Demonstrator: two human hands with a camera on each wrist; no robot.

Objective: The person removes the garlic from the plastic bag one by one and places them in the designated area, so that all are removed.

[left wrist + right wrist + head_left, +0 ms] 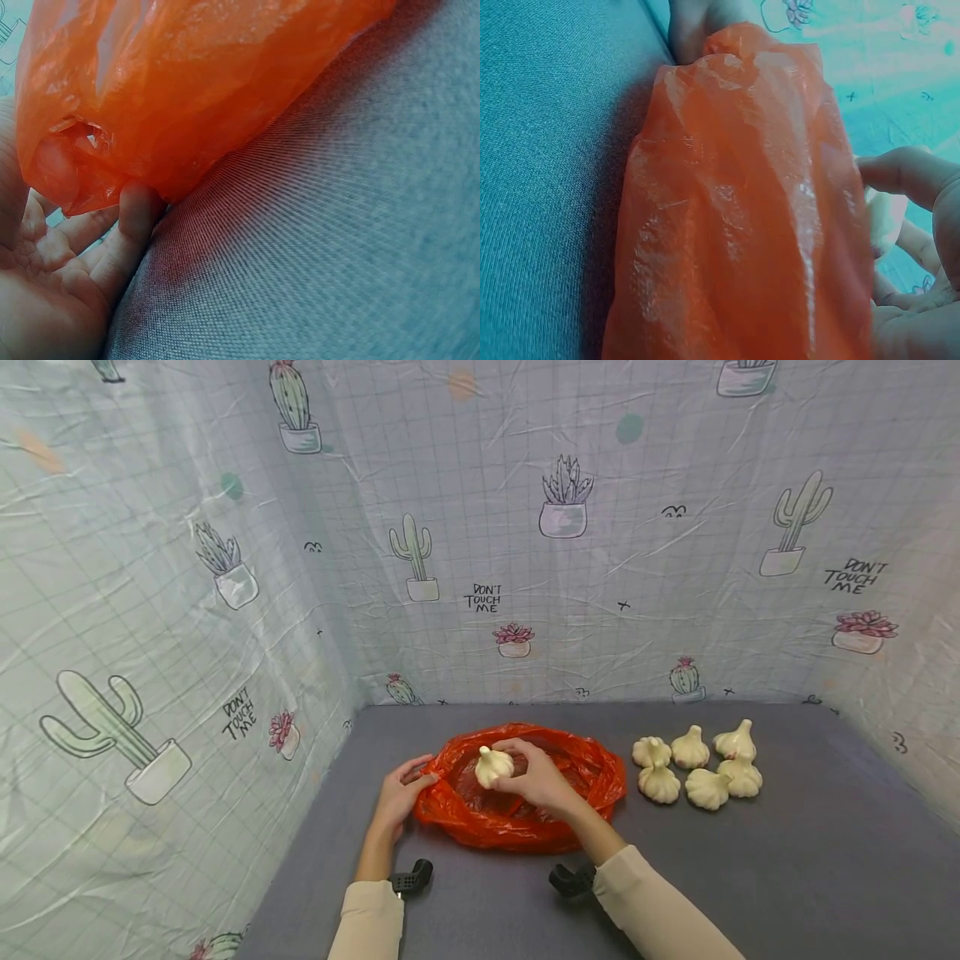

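A red plastic bag [517, 839] lies spread open on the dark table, its rim forming a wide ring. My right hand [542, 781] holds a garlic bulb [493, 767] between thumb and fingers over the bag's opening. In the right wrist view, the bag [727, 202] hides part of the bulb [887, 217] and of the fingers. At the bag's left rim, my left hand [397, 797] pinches the plastic. The left wrist view shows the thumb behind the orange-red film [210, 90] and the fingers [139, 214] at its lower edge.
To the right of the bag, several garlic bulbs [707, 788] sit in a loose cluster on the grey table [480, 902]. A cactus-print sheet [600, 635] hangs behind the table and along its sides. Each wrist carries a black strap-on device [573, 880].
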